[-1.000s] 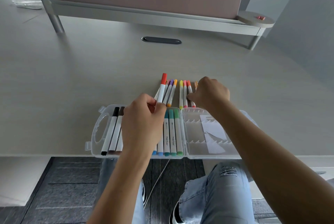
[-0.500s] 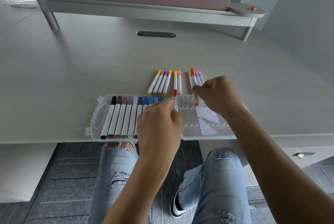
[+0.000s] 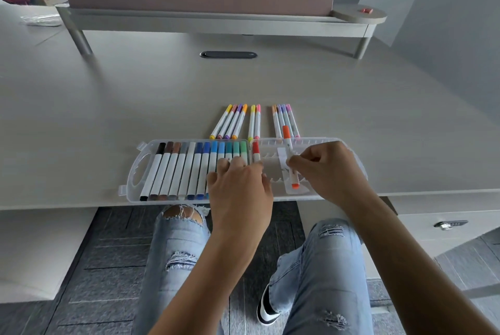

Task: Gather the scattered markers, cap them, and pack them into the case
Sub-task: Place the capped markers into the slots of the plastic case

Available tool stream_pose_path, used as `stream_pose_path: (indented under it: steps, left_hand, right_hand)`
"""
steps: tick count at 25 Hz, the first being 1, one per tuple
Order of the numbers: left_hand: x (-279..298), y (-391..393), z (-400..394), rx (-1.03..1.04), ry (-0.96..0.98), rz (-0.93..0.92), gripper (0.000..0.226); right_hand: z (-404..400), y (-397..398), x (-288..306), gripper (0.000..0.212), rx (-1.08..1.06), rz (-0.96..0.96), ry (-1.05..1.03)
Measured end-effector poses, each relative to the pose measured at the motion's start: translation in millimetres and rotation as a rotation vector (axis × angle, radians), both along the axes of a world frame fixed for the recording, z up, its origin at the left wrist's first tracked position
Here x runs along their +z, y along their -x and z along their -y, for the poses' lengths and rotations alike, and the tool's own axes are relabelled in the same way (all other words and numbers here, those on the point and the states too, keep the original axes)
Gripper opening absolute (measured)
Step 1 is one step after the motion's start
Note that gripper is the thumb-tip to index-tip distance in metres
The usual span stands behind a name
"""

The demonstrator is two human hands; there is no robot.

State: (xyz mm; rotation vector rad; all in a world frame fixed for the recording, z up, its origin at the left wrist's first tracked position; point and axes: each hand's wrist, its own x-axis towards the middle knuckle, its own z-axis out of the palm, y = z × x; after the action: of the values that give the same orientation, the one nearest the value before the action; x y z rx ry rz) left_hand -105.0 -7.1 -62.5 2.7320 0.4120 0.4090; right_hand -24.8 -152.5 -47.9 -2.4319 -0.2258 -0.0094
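1. Fingers of the right hand (image 3: 331,172) pinch an orange marker (image 3: 289,156) at mid-barrel. The marker lies lengthwise over the right half of the clear case (image 3: 349,145); I cannot tell whether it sits in the slots or just above them.
2. Left hand (image 3: 239,188) lies over the middle of the case, near the hinge. Its fingertips touch a red marker (image 3: 256,152) in the leftmost slot of the right half. Whether the fingers grasp it or only press on it cannot be told.
3. Case lies open and flat at the front edge of the desk (image 3: 108,107), both halves side by side.
4. Left half holds a row of capped markers (image 3: 189,169), touching one another: black, browns, grey, white, blues, teals, green. The near ends of the greener ones are hidden under the left hand.
5. Loose markers lie on the desk just behind the case, in three small groups: four (image 3: 230,120), two (image 3: 255,122), and a right-hand cluster (image 3: 285,119), all capped.
6. Dark oval slot (image 3: 228,54) sits farther back toward the rear edge.
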Motion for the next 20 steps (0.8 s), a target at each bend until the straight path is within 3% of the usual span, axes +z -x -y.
stream_pose_path:
  steps: [5,8,12,20]
  left_hand:
    - [-4.7,-0.7,-12.9,-0.063,-0.028,-0.031,0.036]
    - [-6.5,-0.8,-20.9,-0.091,0.143,0.066,0.035]
    - [-7.8,2.4,-29.9,-0.086,0.379,0.21,0.035]
    - [-4.3,5.6,-37.5,-0.146,0.475,0.221,0.03]
  right_hand:
    - [-12.5,-0.5,3.0,0.042,0.071,-0.056,0.005]
    - [-23.9,1.4,-0.9,0.049,0.099,-0.057,0.098]
    - [-35.8,2.8,0.2,0.04,0.134,-0.006,0.22]
    - [-32.8,-1.7,-2.6,0.033,0.123,0.001,0.198]
